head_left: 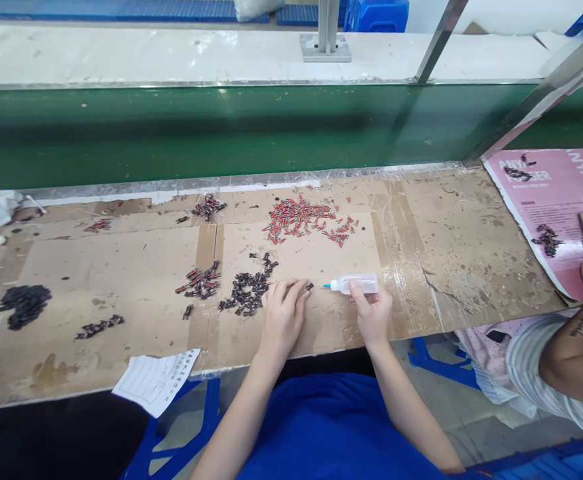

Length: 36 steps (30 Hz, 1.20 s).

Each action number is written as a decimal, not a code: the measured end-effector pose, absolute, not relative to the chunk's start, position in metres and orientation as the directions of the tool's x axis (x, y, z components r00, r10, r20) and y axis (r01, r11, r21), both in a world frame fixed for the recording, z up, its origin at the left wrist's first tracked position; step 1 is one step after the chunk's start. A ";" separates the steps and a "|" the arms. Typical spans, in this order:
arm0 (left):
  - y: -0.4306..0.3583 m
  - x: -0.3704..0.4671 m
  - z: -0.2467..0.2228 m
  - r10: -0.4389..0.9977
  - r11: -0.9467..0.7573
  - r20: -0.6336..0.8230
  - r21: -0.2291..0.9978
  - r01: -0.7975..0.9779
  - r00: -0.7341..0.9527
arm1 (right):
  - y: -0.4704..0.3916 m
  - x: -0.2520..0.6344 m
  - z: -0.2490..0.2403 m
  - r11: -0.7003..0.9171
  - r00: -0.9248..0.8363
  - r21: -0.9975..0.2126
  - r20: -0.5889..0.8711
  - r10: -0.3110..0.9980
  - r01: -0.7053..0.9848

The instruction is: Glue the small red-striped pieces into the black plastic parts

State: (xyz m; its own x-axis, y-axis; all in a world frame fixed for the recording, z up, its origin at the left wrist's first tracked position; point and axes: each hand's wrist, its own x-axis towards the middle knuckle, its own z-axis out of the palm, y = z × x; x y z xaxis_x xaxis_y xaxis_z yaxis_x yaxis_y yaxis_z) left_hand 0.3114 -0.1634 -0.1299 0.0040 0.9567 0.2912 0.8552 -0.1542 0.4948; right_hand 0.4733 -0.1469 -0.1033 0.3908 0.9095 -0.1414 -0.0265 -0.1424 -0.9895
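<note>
My left hand (pixel 284 313) rests at the cardboard with its fingers pinched on a small black part (pixel 309 287). In my right hand (pixel 373 312) is a clear squeeze bottle (pixel 361 284), lying on its side with a teal needle tip (pixel 326 286). The tip points left at the black part, a short gap away. Just left of my left hand spreads a pile of small black parts (pixel 246 290). Beyond my hands lies a loose heap of small red pieces (pixel 299 219). Further left is a cluster of red and black pieces (pixel 200 280).
Cardboard (pixel 136 267) covers the worktop, with a green conveyor belt (pixel 196 133) behind it. A pile of black pieces (pixel 24 305) sits at the left. A paper sheet (pixel 156 381) overhangs the front edge. At the right are a pink sheet (pixel 546 213) and another person's arm (pixel 581 340).
</note>
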 end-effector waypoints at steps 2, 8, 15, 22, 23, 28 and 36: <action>-0.164 0.311 -0.130 0.952 -0.166 0.305 0.514 0.842 0.002 | -0.144 0.472 -0.105 -0.142 0.369 -0.990 -0.138 0.919 -0.017; -0.163 0.312 -0.128 0.948 -0.168 0.319 0.521 0.837 -0.008 | -0.140 0.471 -0.113 -0.125 0.273 -0.992 -0.119 0.955 0.005; -0.160 0.314 -0.118 0.972 -0.069 0.222 0.567 0.821 -0.072 | -0.141 0.471 -0.115 -0.135 0.242 -0.991 -0.125 0.962 0.023; -0.153 0.314 -0.110 0.989 0.027 0.101 0.611 0.791 -0.112 | -0.141 0.470 -0.115 -0.145 0.234 -0.988 -0.129 0.964 0.052; -0.153 0.313 -0.110 0.989 0.035 0.092 0.617 0.786 -0.116 | -0.141 0.470 -0.114 -0.142 0.240 -0.989 -0.126 0.963 0.050; -0.151 0.313 -0.109 0.991 0.071 0.043 0.637 0.768 -0.127 | -0.141 0.469 -0.111 -0.138 0.278 -0.990 -0.127 0.952 0.021; -0.151 0.314 -0.108 0.989 0.090 0.033 0.640 0.763 -0.144 | -0.141 0.470 -0.113 -0.142 0.236 -0.990 -0.140 0.962 -0.007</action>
